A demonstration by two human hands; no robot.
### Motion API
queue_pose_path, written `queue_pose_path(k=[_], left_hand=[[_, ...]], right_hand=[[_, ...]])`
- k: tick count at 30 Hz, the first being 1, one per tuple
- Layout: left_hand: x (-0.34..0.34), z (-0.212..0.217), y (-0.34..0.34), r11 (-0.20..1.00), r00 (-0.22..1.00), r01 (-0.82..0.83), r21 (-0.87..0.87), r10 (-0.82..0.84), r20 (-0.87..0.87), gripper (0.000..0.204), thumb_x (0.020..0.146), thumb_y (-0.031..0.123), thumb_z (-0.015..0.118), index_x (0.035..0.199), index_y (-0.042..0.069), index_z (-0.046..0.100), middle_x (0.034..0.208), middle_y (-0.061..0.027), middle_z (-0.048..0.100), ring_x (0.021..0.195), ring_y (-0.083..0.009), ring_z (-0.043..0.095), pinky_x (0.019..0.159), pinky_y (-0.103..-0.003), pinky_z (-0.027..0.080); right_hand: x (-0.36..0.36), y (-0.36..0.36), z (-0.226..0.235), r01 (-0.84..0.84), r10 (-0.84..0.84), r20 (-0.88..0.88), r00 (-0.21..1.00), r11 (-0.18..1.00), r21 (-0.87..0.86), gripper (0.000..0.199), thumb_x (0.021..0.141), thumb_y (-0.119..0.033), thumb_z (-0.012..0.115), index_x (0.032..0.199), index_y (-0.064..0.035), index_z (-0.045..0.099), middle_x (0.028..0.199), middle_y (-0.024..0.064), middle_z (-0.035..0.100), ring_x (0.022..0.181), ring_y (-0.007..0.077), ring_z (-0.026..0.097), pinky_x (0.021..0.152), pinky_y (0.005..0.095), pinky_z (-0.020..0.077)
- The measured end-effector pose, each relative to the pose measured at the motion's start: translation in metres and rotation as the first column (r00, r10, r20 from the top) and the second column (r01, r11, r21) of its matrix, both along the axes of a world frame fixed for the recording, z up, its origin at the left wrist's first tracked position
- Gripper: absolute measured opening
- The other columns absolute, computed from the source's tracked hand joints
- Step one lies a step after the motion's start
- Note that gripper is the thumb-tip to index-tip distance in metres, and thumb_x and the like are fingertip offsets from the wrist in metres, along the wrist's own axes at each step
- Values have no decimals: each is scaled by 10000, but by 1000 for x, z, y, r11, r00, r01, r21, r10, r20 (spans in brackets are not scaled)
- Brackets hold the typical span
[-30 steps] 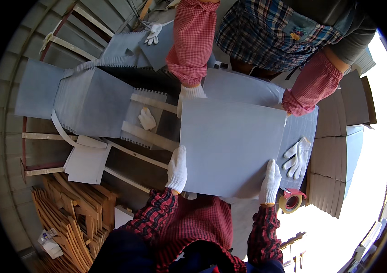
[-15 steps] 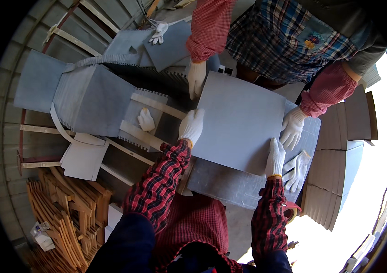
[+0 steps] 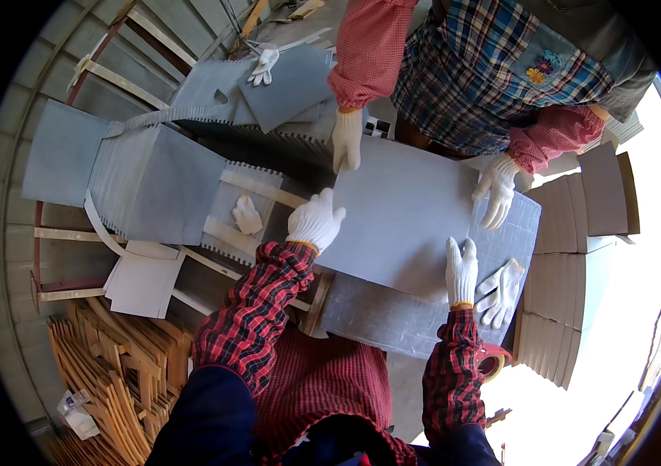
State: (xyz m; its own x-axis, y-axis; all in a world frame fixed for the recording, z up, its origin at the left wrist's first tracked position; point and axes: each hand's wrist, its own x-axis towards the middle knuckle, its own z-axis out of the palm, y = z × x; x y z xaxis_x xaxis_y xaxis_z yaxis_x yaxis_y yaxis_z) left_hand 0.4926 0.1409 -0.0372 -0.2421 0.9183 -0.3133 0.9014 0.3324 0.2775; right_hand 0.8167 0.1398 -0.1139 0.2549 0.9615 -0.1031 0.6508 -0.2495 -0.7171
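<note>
The grey sheet lies on the table, nearly square, long axis unclear, near edge slanting nearer rightward. It sits between the left hand, grip impossible to tell, and the unclenched, straight-fingered right hand.

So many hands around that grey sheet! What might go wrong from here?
The grey sheet might end up crooked if the left hand, the right hand and the co-worker's hand, all near its edges, push unevenly.
The loose glove lies close by the right hand, so it could get caught under the sheet.
</note>
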Motion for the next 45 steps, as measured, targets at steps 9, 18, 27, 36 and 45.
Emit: queue_pose_path(k=[9, 18, 27, 36, 45], left_hand=[[-27, -8, -31, 951, 823, -222, -216, 302, 482, 792, 946, 622, 541, 1484, 44, 470, 1412, -204, 608, 1323, -353, 557, 1111, -409, 402], [-19, -103, -60, 767, 133, -365, -527, 604, 786, 765, 902, 476, 764, 1466, 26, 509, 1449, -98, 565, 1338, -224, 510, 1132, -400, 382], [-11, -69, -53, 788, 238, -373, -489, 591, 771, 867, 866, 536, 784, 1461, -22, 490, 1424, -129, 581, 1324, -240, 511, 1138, -381, 354], [59, 61, -65, 948, 590, -309, -75, 253, 767, 675, 940, 414, 705, 1353, -87, 518, 1284, -172, 645, 1149, -229, 612, 1012, -354, 461], [209, 162, -67, 911, 917, 204, 358, -306, 256, 965, 815, 453, 782, 1562, 74, 304, 1154, -284, 567, 995, -421, 652, 853, -486, 538]], right_hand=[[40, -26, 76, -90, 25, 463, 886, 989, 120, 566, 935, -319, 685, 1405, -36, 546, 1394, 242, 553, 1295, 410, 530, 1079, 500, 433], [134, -24, 17, 192, -22, 555, 831, 949, -251, 528, 870, -324, 712, 1368, -194, 591, 1332, 174, 574, 1204, 380, 602, 972, 488, 533], [41, -159, -8, 218, -248, -163, 955, 958, -184, 279, 921, -126, 600, 1155, 6, 674, 906, 154, 725, 766, 252, 712, 739, 360, 555], [-43, -215, 21, -327, 268, -236, 934, 908, -262, 421, 855, -203, 679, 1264, -146, 593, 1147, 195, 610, 994, 394, 649, 814, 501, 536], [-82, -213, -11, -374, 367, -81, 927, 920, -116, 287, 907, -178, 571, 1163, -58, 621, 1115, 220, 638, 1027, 407, 648, 823, 523, 548]])
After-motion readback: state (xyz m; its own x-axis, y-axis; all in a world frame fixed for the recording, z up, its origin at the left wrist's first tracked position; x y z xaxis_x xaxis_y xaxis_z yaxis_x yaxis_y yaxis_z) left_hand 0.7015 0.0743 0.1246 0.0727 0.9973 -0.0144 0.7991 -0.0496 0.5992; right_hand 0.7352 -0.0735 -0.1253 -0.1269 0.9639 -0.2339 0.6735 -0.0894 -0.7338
